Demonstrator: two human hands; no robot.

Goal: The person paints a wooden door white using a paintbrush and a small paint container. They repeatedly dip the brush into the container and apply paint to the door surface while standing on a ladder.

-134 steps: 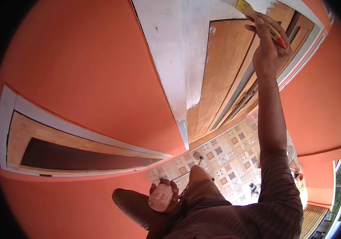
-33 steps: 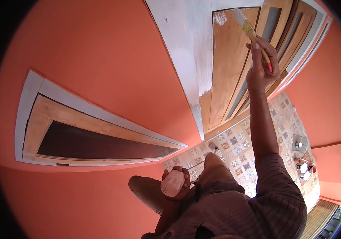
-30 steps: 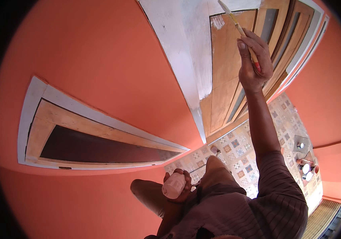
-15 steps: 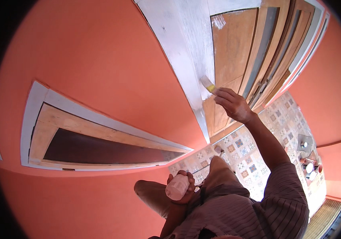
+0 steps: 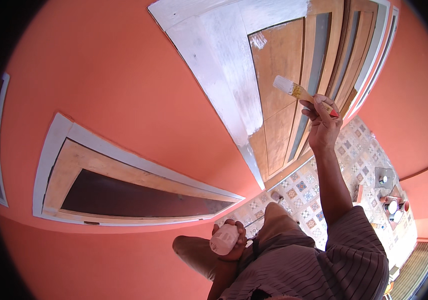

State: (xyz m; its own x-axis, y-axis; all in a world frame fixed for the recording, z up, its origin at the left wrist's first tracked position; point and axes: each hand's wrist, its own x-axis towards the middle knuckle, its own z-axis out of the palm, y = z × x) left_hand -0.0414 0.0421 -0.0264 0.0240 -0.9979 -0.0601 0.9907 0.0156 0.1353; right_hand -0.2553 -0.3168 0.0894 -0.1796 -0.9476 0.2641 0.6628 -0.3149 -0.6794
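A flat paintbrush (image 5: pixel 299 92) with white-coated bristles and a yellow, red-tipped handle is gripped in my right hand (image 5: pixel 324 117). The bristles point up and left, apart from the frame, in front of a bare wooden door panel (image 5: pixel 279 67). Left of that panel, the wide door frame (image 5: pixel 224 65) carries white paint, which gives way to bare wood lower down. Low by my knees, my left hand (image 5: pixel 237 246) wraps round a pale, translucent plastic container (image 5: pixel 224 239); what it holds inside cannot be seen.
Orange wall (image 5: pixel 139 85) surrounds the frame. A low window (image 5: pixel 144 192) with white trim and dark glass is at left. Patterned floor tiles (image 5: pixel 309 192) lie below. Several paint cans (image 5: pixel 393 207) stand on the floor at right.
My right hand has drawn the brush off the white frame and moved it up and right, turning it so the handle shows. The left hand still holds the container. The view has shifted slightly.
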